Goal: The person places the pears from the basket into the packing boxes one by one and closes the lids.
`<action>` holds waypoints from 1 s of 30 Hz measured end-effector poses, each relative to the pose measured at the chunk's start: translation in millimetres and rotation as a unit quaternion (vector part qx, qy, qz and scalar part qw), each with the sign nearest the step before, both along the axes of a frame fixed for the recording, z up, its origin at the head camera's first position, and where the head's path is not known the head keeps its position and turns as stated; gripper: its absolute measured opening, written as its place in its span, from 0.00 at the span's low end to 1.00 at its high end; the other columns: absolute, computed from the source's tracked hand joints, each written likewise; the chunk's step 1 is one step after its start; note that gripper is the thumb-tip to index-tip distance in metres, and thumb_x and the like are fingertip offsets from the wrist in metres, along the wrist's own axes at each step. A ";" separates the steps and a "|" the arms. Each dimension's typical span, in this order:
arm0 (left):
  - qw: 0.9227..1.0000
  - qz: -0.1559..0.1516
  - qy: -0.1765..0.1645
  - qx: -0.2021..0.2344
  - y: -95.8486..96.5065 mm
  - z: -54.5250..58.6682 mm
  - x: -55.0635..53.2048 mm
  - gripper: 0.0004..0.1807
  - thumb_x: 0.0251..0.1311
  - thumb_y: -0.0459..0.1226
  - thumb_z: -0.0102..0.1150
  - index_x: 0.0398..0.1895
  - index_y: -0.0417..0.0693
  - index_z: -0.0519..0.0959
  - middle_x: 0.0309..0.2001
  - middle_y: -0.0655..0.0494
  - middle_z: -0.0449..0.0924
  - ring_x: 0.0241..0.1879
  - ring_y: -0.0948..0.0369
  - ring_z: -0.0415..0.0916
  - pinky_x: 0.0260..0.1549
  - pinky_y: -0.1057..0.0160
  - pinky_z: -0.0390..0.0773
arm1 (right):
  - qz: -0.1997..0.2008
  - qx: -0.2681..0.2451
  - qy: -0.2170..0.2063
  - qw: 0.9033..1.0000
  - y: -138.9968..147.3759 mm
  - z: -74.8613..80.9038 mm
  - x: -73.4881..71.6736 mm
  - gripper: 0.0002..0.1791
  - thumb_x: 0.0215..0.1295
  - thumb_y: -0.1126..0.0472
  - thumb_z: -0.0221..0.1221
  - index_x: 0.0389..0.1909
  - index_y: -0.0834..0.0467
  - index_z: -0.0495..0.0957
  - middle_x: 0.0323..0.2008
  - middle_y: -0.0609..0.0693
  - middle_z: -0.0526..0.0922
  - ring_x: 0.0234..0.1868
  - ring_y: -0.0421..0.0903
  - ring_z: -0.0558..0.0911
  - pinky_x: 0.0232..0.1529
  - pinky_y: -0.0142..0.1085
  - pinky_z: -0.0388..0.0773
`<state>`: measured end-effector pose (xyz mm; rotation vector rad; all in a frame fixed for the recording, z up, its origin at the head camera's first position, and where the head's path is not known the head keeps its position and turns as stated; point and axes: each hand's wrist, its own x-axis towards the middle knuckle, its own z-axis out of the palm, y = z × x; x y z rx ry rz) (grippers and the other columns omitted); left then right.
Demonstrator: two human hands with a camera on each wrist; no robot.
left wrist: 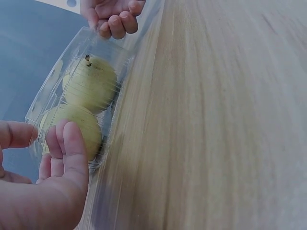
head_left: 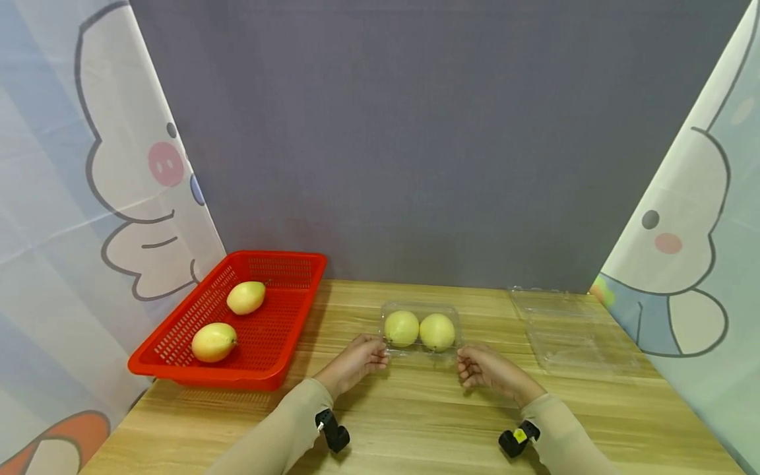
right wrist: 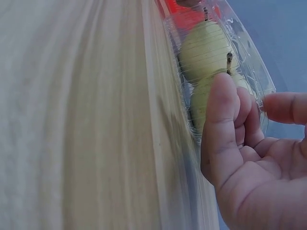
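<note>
A clear plastic clamshell box lies at the middle of the table, with two yellow-green pears side by side in it. My left hand pinches the box's near left corner between thumb and fingers. At the near right corner, my right hand pinches the plastic edge the same way. In the left wrist view, ridged clear plastic stands in front of the pears, and one dark stem shows. Whether the lid is fastened I cannot tell.
To the left stands a red plastic basket holding two more yellow pears. More clear plastic packaging lies on the right of the wooden table. A grey curtain hangs behind the table, with patterned cloths on both sides.
</note>
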<state>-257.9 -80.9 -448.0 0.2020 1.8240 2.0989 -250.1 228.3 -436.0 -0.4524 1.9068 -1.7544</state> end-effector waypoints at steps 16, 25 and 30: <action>1.000 -0.002 -0.003 0.002 0.8 1.9 0.8 0.17 0.70 0.32 0.48 0.55 0.31 0.60 0.39 0.47 0.70 0.36 0.59 0.73 0.42 0.64 0.79 | 0.006 -0.008 -0.002 1.000 2.1 -1.2 -0.3 0.14 0.80 0.60 0.41 0.36 0.62 0.71 0.32 0.49 0.74 0.32 0.42 0.75 0.38 0.34 0.82; 1.000 -0.006 -0.004 0.013 0.2 2.4 0.1 0.17 0.69 0.32 0.48 0.55 0.30 0.60 0.39 0.48 0.70 0.36 0.59 0.73 0.40 0.65 0.79 | -0.003 -0.007 -0.006 1.000 1.5 -0.9 1.2 0.13 0.79 0.59 0.44 0.36 0.62 0.72 0.32 0.50 0.74 0.32 0.43 0.75 0.39 0.35 0.83; 1.000 -0.007 -0.003 0.017 -0.5 2.6 -0.3 0.17 0.69 0.32 0.48 0.55 0.30 0.60 0.38 0.48 0.70 0.36 0.60 0.73 0.40 0.66 0.79 | -0.005 -0.005 -0.009 1.000 0.8 -1.5 0.6 0.13 0.79 0.58 0.45 0.37 0.62 0.71 0.33 0.50 0.74 0.33 0.43 0.75 0.40 0.35 0.83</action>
